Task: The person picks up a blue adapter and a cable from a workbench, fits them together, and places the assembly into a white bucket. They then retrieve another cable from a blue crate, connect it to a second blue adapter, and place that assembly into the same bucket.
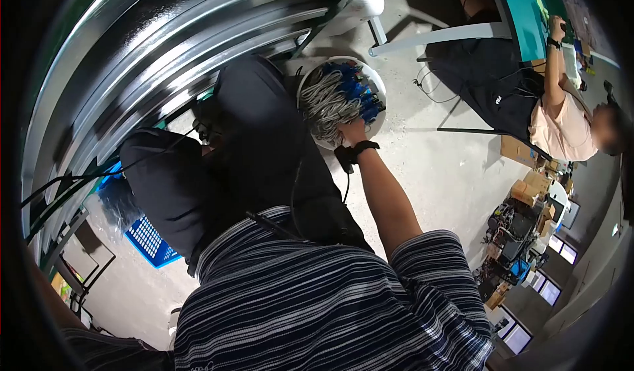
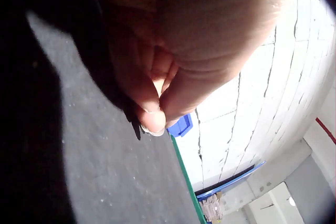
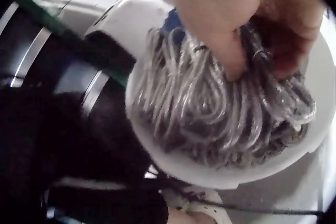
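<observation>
A round white bucket (image 1: 381,93) on the floor holds a heap of coiled grey cables (image 1: 323,100) and blue pieces (image 1: 358,88). My right hand (image 1: 353,131) reaches down into it. In the right wrist view, thumb and fingers close on a coiled cable (image 3: 257,58) at the top of the heap; the palm hides part of it. My left hand (image 2: 173,50) is outside the head view. In its wrist view the fingers curl loosely over a grey surface (image 2: 115,176), fingertips overlapping the thumb, with nothing visible in the gap between them.
Dark metal shelving or drawers (image 1: 165,34) rise on the left, close to my knees. A blue plastic basket (image 1: 153,240) stands behind on the floor. Another person (image 1: 568,120) sits at a green-topped table (image 1: 522,14) on the right. Cardboard boxes and equipment (image 1: 518,225) are piled farther back.
</observation>
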Demonstrator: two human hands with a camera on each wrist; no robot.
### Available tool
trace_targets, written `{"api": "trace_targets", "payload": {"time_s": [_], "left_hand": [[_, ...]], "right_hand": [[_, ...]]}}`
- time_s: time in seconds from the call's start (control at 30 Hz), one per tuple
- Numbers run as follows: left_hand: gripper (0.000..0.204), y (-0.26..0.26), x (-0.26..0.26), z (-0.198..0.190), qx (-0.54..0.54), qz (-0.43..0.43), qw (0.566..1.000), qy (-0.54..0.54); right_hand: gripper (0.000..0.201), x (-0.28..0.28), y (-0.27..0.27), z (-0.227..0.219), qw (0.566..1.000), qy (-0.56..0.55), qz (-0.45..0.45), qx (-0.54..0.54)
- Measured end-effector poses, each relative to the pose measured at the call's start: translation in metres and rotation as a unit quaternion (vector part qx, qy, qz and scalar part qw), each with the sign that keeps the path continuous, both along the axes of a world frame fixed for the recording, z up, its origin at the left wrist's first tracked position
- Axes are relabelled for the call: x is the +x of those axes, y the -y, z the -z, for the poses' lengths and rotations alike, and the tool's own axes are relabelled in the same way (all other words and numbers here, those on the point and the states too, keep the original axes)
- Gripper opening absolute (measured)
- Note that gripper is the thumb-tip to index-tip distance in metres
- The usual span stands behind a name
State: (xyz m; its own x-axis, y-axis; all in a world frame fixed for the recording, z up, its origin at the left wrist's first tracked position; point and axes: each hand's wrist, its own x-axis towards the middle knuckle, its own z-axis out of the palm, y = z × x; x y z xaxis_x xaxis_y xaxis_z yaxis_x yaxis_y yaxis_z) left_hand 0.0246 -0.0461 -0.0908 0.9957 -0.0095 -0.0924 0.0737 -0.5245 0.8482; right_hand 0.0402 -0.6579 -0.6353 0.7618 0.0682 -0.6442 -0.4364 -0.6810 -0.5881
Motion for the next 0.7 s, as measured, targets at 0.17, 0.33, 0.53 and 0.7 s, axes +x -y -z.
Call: {"api": "trace_targets", "payload": {"time_s": [0.17, 0.33, 0.53, 0.7], "left_hand": [[0.018, -0.002, 0.000, 0.000, 0.001, -0.001, 1.000, 0.000], [0.018, -0.003, 0.002, -0.003, 0.006, -0.001, 1.000, 0.001], [0.018, -0.003, 0.004, 0.002, 0.004, 0.000, 1.000, -0.005], [0.018, -0.001, 0.004, 0.006, 0.002, -0.003, 1.000, -0.006]], "right_hand": [[0.058, -0.021, 0.045, 0.016, 0.942, -0.079, 0.162, 0.282], [0.078, -0.039, 0.017, -0.015, 0.972, -0.077, 0.220, 0.033], [0.066, 0.003, -0.034, 0.001, 0.986, -0.027, -0.062, -0.153], [0.082, 0.021, -0.052, 0.037, 0.928, -0.026, -0.231, -0.291]]}}
